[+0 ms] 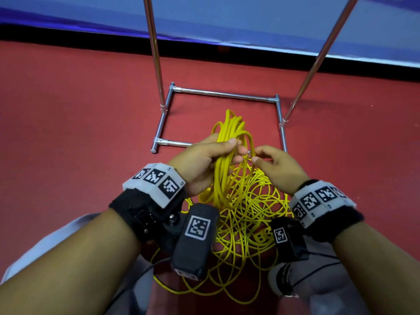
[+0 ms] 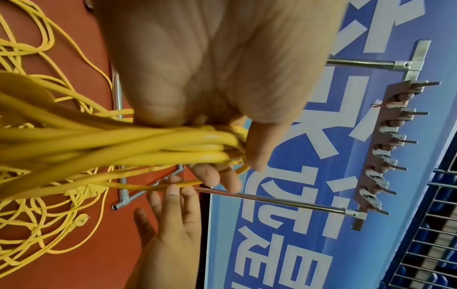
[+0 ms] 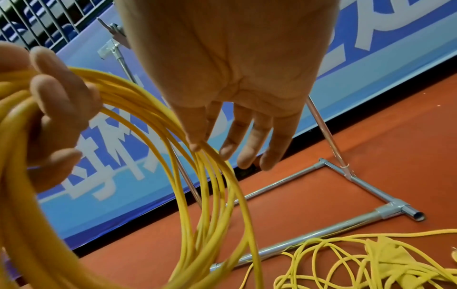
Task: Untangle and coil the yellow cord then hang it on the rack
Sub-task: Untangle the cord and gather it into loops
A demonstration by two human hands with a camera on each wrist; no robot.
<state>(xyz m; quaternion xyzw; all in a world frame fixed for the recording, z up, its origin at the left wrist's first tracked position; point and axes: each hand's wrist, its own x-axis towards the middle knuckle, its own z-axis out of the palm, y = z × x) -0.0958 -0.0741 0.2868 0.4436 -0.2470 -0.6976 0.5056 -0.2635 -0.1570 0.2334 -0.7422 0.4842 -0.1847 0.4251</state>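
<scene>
My left hand [image 1: 227,151] grips a bundle of coiled loops of the yellow cord [image 1: 229,128], held upright above the floor. More of the cord lies as a loose tangle [image 1: 247,214] on the red floor under my wrists. My right hand [image 1: 256,155] is just right of the coil, fingers straight, with its fingertips [image 3: 196,146] touching one strand. In the left wrist view the thumb and curled fingers of my left hand [image 2: 232,170] clamp the loops [image 2: 148,144]. The rack's metal base [image 1: 222,94] stands on the floor just beyond the cord. Its board of hooks [image 2: 378,148] is up top.
Two slanted metal uprights [image 1: 156,53] rise from the base frame. Behind the rack is a blue banner [image 1: 250,23] on a wall, with a wire fence [image 2: 432,234] above it. A flat yellow block [image 3: 390,260] lies in the tangle. My knees [image 1: 329,280] are at the bottom.
</scene>
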